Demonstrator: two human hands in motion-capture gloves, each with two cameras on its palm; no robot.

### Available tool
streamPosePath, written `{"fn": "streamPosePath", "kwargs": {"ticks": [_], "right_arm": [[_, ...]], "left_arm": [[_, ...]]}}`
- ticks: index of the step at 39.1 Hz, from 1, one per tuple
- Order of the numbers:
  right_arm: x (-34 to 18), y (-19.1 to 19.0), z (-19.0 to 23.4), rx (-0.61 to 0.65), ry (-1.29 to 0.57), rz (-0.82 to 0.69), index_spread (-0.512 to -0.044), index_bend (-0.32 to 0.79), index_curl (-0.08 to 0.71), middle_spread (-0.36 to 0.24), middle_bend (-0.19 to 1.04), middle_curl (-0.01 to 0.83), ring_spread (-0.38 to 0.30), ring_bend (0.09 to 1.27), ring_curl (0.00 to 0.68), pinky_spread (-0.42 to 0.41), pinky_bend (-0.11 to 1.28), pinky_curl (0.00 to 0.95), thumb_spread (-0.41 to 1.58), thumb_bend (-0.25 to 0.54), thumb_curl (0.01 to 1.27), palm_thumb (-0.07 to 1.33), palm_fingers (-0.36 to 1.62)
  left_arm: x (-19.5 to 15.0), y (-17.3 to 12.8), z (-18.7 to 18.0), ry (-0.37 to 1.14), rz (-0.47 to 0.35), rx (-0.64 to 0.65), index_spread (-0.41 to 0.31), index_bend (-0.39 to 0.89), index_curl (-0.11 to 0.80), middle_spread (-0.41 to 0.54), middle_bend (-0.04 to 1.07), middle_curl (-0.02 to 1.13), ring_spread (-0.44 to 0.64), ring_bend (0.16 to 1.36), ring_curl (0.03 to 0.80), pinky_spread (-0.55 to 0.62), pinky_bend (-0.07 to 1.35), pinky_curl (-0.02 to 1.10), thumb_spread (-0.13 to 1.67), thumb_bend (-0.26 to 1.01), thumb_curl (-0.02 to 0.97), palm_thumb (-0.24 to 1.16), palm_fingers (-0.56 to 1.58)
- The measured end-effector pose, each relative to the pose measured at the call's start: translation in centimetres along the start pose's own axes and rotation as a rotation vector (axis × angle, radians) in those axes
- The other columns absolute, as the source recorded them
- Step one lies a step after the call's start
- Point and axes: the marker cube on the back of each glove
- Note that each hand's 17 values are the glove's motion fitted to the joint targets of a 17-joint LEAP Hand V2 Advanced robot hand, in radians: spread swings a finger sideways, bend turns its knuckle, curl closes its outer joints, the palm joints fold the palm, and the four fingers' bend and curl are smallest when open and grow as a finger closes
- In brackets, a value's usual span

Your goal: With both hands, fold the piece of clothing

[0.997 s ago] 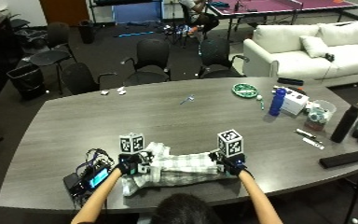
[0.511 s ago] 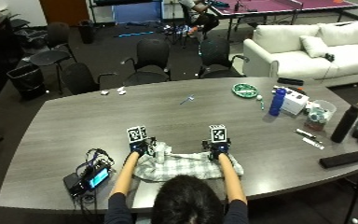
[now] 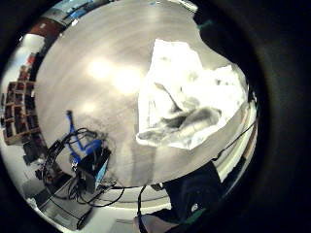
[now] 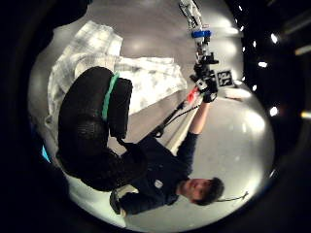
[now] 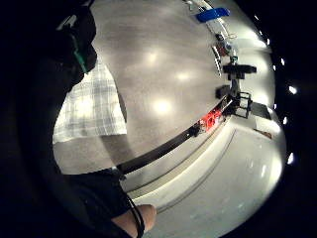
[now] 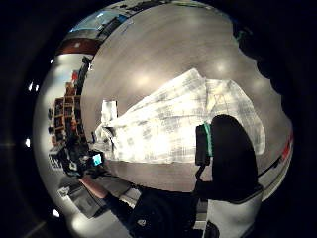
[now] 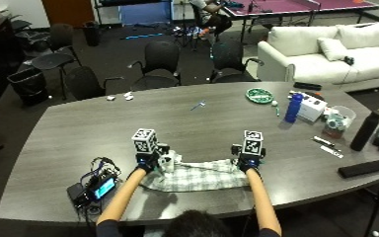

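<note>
On your left, near the front edge of the grey table point(image 7: 78, 133), there is one black device point(image 7: 94, 187) with a lit screen and a tangle of cables. Just right of it your left hand point(image 7: 147, 162) sits on the left end of the one plaid garment point(image 7: 199, 177), a white-and-grey checked cloth lying crumpled in a long band on the table in front of you. From the left thumb-side palm view your thumb point(image 4: 97, 126) is curled over the cloth point(image 4: 141, 82), so you are pinching that end. Your right hand point(image 7: 248, 163) is on the garment's right end; in the right thumb-side palm view the thumb point(image 6: 228, 153) bends over the plaid point(image 6: 168, 124), but you cannot tell for sure if it grasps the cloth.

Further back, past the middle of the table: one small blue pen-like item point(image 7: 198, 105), one green round dish point(image 7: 260, 95), contents too small to tell. Right side: one blue bottle point(image 7: 294, 107), one white box point(image 7: 313, 105) touching it, one clear tub point(image 7: 338, 118) with stuff inside you cannot make out, one black bottle point(image 7: 363, 130), one black flat case point(image 7: 362, 168) near the edge.
</note>
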Motion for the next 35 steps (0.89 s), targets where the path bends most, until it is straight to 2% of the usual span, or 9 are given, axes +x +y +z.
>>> {"fn": "streamPosePath", "kwargs": {"ticks": [4, 6, 7, 10, 15, 21, 28, 32, 35], "right_arm": [[0.8, 0.2, 2.0, -0.054, -0.008, 0.06, -0.232, 0.04, 0.284, -0.115, 0.18, 0.477, -0.137, 0.46, 0.461, -0.1, 0.54, 0.4, 1.05, -0.056, 0.58, 0.74, 0.71], [0.9, 0.0, 3.1, -0.083, -0.005, 0.093, -0.228, 0.02, 0.263, -0.086, 0.17, 0.467, -0.109, 0.46, 0.456, -0.06, 0.57, 0.401, 1.09, -0.056, 0.56, 0.69, 0.68], [0.9, -0.2, 3.7, -0.091, -0.001, 0.116, -0.227, 0.05, 0.262, -0.095, 0.18, 0.467, -0.115, 0.47, 0.457, -0.058, 0.56, 0.396, 1.11, -0.038, 0.56, 0.69, 0.7], [0.8, -0.7, 5.4, -0.111, 0.009, 0.183, -0.213, 0.03, 0.233, -0.031, 0.14, 0.442, -0.054, 0.49, 0.452, -0.003, 0.62, 0.406, 1.15, -0.066, 0.51, 0.59, 0.62], [-0.6, -1.8, 8.4, -0.128, -0.002, 0.155, -0.192, 0.03, 0.199, 0.024, 0.16, 0.422, 0.004, 0.52, 0.446, 0.051, 0.68, 0.41, 1.2, -0.046, 0.46, 0.51, 0.57], [-1.9, -2.3, 9.4, -0.018, -0.001, 0.168, -0.167, 0.04, 0.166, 0.04, 0.19, 0.417, 0.006, 0.53, 0.442, 0.083, 0.74, 0.414, 1.24, -0.007, 0.44, 0.53, 0.51], [-3.7, -1.7, 9.0, 0.006, 0.001, 0.102, -0.172, 0.07, 0.142, -0.062, 0.3, 0.444, -0.127, 0.6, 0.426, -0.141, 0.75, 0.382, 1.23, 0.082, 0.46, 0.75, 0.91], [-2.9, -2.3, 8.6, 0.035, -0.003, 0.093, -0.208, 0.2, 0.206, -0.122, 0.33, 0.464, -0.196, 0.62, 0.436, -0.242, 0.7, 0.373, 1.18, 0.124, 0.48, 0.89, 1.24], [-1.3, -2.7, 8.3, 0.034, -0.036, 0.127, -0.226, 0.22, 0.252, -0.15, 0.33, 0.473, -0.223, 0.64, 0.457, -0.284, 0.67, 0.384, 1.14, 0.123, 0.48, 0.93, 1.28]], "left_arm": [[1.9, 0.3, 4.3, -0.111, 0.109, 0.056, -0.092, 0.23, 0.41, 0.012, 0.1, 0.43, 0.02, 0.47, 0.409, 0.1, 0.17, 0.41, 1.25, -0.05, 0.407, 0.34, 0.44], [2.3, 0.5, 6.0, -0.168, 0.11, 0.087, -0.093, 0.28, 0.428, 0.04, 0.08, 0.4, 0.09, 0.42, 0.394, 0.14, 0.18, 0.41, 1.28, -0.03, 0.395, 0.33, 0.39], [2.3, 0.8, 6.5, -0.211, 0.09, 0.092, -0.092, 0.26, 0.424, 0.04, 0.11, 0.4, 0.08, 0.46, 0.405, 0.15, 0.18, 0.41, 1.27, -0.03, 0.388, 0.31, 0.42], [1.8, 1.7, 7.8, -0.365, 0.002, 0.089, -0.097, 0.38, 0.458, 0.065, 0.09, 0.36, 0.15, 0.39, 0.373, 0.2, 0.16, 0.39, 1.33, 0.01, 0.388, 0.37, 0.38], [-1.6, 1.7, 10.3, -0.583, -0.182, 0.01, -0.101, 0.42, 0.472, 0.083, 0.13, 0.34, 0.21, 0.4, 0.362, 0.27, 0.14, 0.36, 1.37, 0.0, 0.368, 0.37, 0.34], [-4.0, 0.1, 12.1, -0.484, -0.189, 0.095, -0.113, 0.45, 0.479, 0.091, 0.16, 0.33, 0.27, 0.38, 0.346, 0.34, 0.14, 0.33, 1.4, -0.02, 0.341, 0.32, 0.31], [-5.4, -0.6, 11.7, -0.462, -0.193, 0.205, -0.117, 0.53, 0.495, 0.131, 0.15, 0.31, 0.35, 0.33, 0.321, 0.37, 0.16, 0.31, 1.43, 0.0, 0.326, 0.32, 0.3], [-5.4, -0.8, 11.0, -0.415, -0.194, 0.204, -0.118, 0.54, 0.495, 0.134, 0.15, 0.31, 0.37, 0.32, 0.311, 0.37, 0.17, 0.3, 1.43, -0.01, 0.322, 0.31, 0.32], [-5.6, -2.0, 10.0, -0.407, -0.139, 0.331, -0.118, 0.53, 0.49, 0.135, 0.15, 0.31, 0.37, 0.33, 0.313, 0.37, 0.17, 0.3, 1.41, -0.03, 0.312, 0.27, 0.33]]}}
